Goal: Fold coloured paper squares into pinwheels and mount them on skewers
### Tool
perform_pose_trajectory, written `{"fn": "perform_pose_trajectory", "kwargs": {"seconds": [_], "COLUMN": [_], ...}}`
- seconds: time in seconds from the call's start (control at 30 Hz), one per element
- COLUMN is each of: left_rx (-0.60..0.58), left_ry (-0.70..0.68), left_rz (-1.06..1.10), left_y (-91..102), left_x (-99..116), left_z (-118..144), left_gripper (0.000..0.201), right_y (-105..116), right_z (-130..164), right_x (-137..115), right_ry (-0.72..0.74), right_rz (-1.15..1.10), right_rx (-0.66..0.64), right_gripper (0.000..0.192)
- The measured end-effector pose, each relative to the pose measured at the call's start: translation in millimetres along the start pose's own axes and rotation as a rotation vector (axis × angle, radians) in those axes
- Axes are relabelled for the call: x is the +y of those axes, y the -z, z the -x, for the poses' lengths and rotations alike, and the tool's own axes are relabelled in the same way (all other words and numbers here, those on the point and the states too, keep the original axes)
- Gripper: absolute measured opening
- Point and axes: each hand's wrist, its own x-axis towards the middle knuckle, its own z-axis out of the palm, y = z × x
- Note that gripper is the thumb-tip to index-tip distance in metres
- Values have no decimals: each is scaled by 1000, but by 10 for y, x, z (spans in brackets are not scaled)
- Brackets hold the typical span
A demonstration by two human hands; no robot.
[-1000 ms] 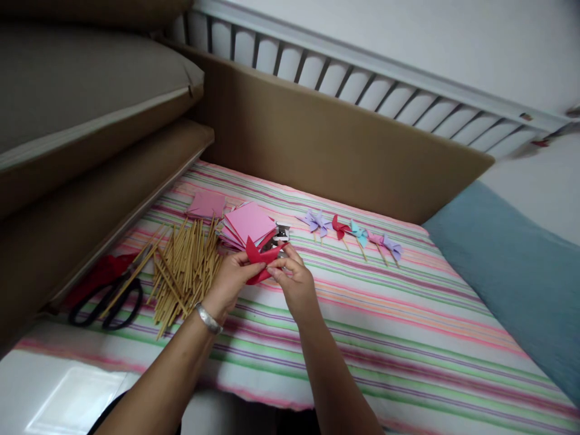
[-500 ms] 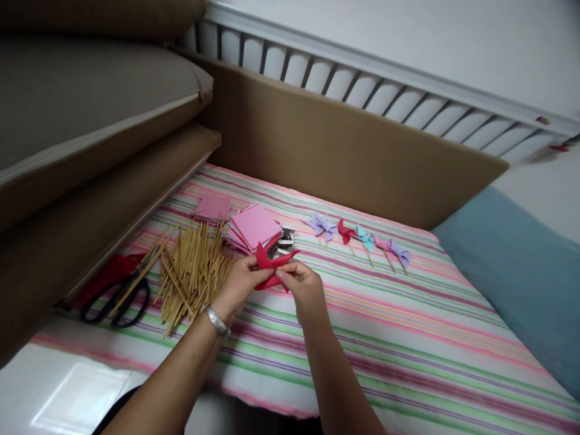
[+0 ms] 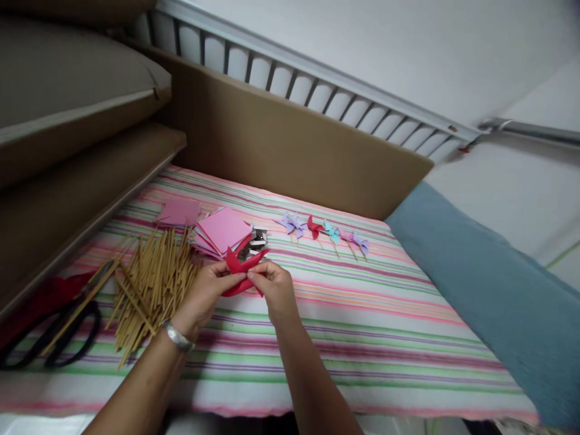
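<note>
A red paper pinwheel (image 3: pixel 240 263) with folded, pointed blades is held in the air between both hands. My left hand (image 3: pixel 211 289), with a silver bracelet on the wrist, pinches it from the left, thumb near its centre. From the right, my right hand (image 3: pixel 272 285) grips it with thumb and fingertips close to the same spot. Just behind the pinwheel lies a stack of pink paper squares (image 3: pixel 225 229). Beside my left hand spreads a heap of thin wooden sticks (image 3: pixel 156 284). What lies under the fingertips is hidden.
Several finished pinwheels on sticks, such as a red one (image 3: pixel 314 227), lie at the back. Small metal-looking pieces (image 3: pixel 258 239) sit beside the stack. Black-handled scissors (image 3: pixel 77 338) lie left, near another pink paper pile (image 3: pixel 178 212). A brown board (image 3: pixel 281 139) stands behind the striped cloth (image 3: pixel 362 314).
The view has swung to the right, so everything on the cloth appears further left. Both hands keep their pinch on the red pinwheel, with little change in its shape.
</note>
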Motion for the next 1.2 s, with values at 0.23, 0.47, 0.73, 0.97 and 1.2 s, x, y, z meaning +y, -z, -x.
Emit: {"fn": "perform_pose_trajectory", "kwargs": {"seconds": [0.23,0.47,0.73,0.97,1.2], "left_rx": [6,20,-4,34,4], "left_ry": [-1,3,17,-55,-174], "left_rz": [-9,27,102,96,92], "left_y": [6,-48,-40,19,-33], "left_x": [-24,13,24,51,605], "left_z": [-5,28,61,50,489], "left_gripper": [20,26,26,29,23], "right_y": [-3,-8,-62,-24,-51], "right_z": [-6,7,55,142,103], "right_x": [16,20,-27,-147,-189], "right_ry": [-9,4,68,92,202], "right_rz": [-19,-7,-31,-9,120], "right_rx": [-7,-14,-50,-102,21], "right_gripper": [11,9,16,37,27]}}
